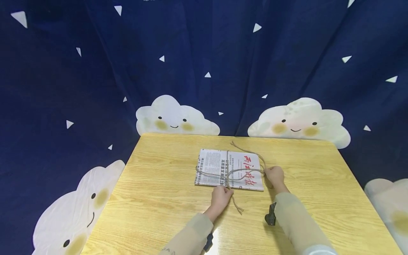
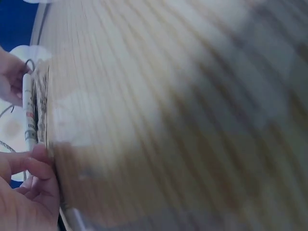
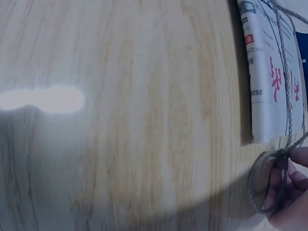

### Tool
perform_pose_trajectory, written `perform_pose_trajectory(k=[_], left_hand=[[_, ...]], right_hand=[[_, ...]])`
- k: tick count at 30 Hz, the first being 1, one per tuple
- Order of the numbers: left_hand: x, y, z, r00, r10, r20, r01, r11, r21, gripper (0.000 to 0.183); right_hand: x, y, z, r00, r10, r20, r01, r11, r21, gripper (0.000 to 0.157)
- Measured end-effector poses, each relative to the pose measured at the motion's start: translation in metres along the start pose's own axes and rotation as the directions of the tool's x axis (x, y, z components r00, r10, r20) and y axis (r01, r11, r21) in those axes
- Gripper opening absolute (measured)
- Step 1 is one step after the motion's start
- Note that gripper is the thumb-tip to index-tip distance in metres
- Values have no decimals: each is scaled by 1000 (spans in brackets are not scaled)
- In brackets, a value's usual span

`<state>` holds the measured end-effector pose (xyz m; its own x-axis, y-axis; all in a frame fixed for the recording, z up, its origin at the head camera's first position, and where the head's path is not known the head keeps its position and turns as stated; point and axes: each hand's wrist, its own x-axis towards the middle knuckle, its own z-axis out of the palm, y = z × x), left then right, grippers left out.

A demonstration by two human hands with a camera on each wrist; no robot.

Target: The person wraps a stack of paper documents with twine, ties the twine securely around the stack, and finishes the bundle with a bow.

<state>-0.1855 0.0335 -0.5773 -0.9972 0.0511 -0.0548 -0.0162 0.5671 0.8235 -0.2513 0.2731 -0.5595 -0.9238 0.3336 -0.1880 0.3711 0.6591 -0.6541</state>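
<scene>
A folded newspaper bundle (image 1: 210, 161) with large red characters lies flat on the table. Brown twine (image 1: 236, 204) crosses over it both ways, its strands meeting near the middle. At the right edge, my right hand (image 1: 275, 176) pinches the twine; the right wrist view shows a twine loop (image 3: 252, 185) hanging by the fingers. My left hand (image 1: 220, 198) is at the near edge, fingertips pinching the twine where it comes over the newspaper's side. One loose end runs toward me past that hand, another lies beyond the far right corner.
The wooden table (image 1: 153, 205) reaches out on all sides of the bundle. Behind it hangs a dark blue curtain (image 1: 191, 42) with white triangles and smiling clouds. Small black devices (image 1: 271, 214) sit under both wrists.
</scene>
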Motion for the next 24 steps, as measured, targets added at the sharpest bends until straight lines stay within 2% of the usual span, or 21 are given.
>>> perform_pose_trajectory(k=[3,6,12,19,24], left_hand=[[-1,2,2,1000,-18,-18,18,1000,-1,36],[-2,3,2,1000,-20,-8,20,1000,-15,28],[-1,3,2,999,46,5,-46,998,-50,20],[0,2,5,993,114,13,-113,992,-51,21],[0,3,6,991,135,24,-134,990,-46,24]], right_hand=[[2,-1,2,999,38,22,-37,999,-18,27],[2,-4,2,998,55,43,-53,998,-33,30],[0,-9,0,995,68,79,-65,997,-43,35],[4,-11,0,989,29,145,-9,991,-136,42],[5,-14,-1,987,-41,157,64,988,-140,33]])
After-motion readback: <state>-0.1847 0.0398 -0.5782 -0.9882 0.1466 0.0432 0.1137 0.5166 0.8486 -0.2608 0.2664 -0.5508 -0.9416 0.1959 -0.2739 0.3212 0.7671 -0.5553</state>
